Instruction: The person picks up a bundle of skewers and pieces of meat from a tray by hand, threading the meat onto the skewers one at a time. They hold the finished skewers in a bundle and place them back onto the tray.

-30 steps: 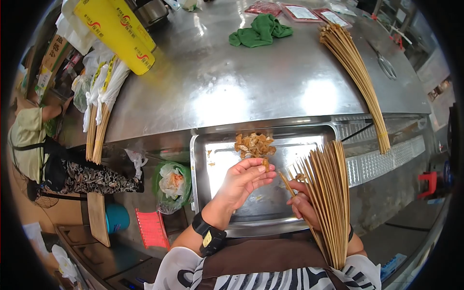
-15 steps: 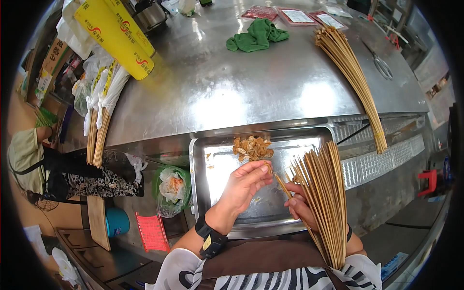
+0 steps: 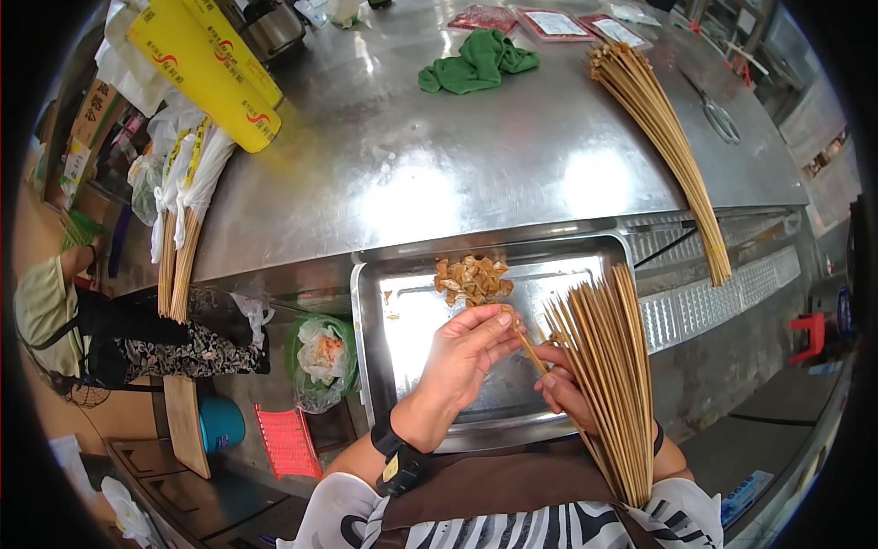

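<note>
Over a metal tray (image 3: 366, 320), my left hand (image 3: 466, 352) is closed, its thumb and fingers pinching a small brown piece at the tip of a thin skewer (image 3: 532, 355). My right hand (image 3: 569, 389) has its fingers wrapped round that skewer lower down. A large bundle of thin wooden skewers (image 3: 608, 366) rests against my right hand and forearm, points up, and hides part of the hand. Just beyond my left hand, a pile of brown food pieces (image 3: 473, 278) lies in the tray. A few tiny bits lie at the tray's left side.
On the steel table (image 3: 366, 192) are a green cloth (image 3: 480, 64), a second skewer bundle (image 3: 663, 133), scissors (image 3: 718, 117), red packs (image 3: 551, 25) and yellow rolls (image 3: 206, 73). Wrapped skewers (image 3: 187, 210) overhang its left edge. A person (image 3: 101, 320) stands at the left, near a green bag (image 3: 322, 352).
The whole view has shifted slightly. Both hands keep nearly the same pose at the skewer, with the small piece still at its tip.
</note>
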Motion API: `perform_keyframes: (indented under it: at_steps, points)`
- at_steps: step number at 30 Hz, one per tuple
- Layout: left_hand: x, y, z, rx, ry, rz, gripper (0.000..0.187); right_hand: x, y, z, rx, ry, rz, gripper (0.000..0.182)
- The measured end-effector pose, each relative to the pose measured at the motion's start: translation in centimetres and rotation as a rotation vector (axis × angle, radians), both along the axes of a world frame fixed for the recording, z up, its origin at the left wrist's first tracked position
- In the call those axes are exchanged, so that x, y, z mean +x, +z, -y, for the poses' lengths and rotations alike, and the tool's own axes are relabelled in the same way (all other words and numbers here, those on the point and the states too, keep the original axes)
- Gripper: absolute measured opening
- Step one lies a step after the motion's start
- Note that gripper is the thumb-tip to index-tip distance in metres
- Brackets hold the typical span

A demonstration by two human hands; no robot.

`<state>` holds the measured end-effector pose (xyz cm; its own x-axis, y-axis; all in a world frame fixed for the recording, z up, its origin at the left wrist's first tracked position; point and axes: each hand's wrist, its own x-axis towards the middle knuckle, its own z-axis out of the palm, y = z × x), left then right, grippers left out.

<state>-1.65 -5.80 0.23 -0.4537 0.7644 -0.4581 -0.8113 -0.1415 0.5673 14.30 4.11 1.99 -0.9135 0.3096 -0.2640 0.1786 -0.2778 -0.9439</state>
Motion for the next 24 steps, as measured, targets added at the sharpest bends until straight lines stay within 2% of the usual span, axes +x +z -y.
perform_keyframes:
  at_steps: [4,20,24]
  points:
    - [0.1,-0.2,-0.1,-0.019,0.019,-0.04,0.01,-0.1,0.2,0.1,-0.067,-0.027,0.042,0.042]
    - [0.4,0.0,-0.2,-0.042,0.035,-0.05,0.012,0.2,-1.2,-0.2,-0.056,-0.04,0.05,0.04]
    - [0.8,0.1,-0.4,-0.031,0.056,-0.102,0.013,-0.2,-0.4,0.0,-0.162,-0.115,0.051,0.038]
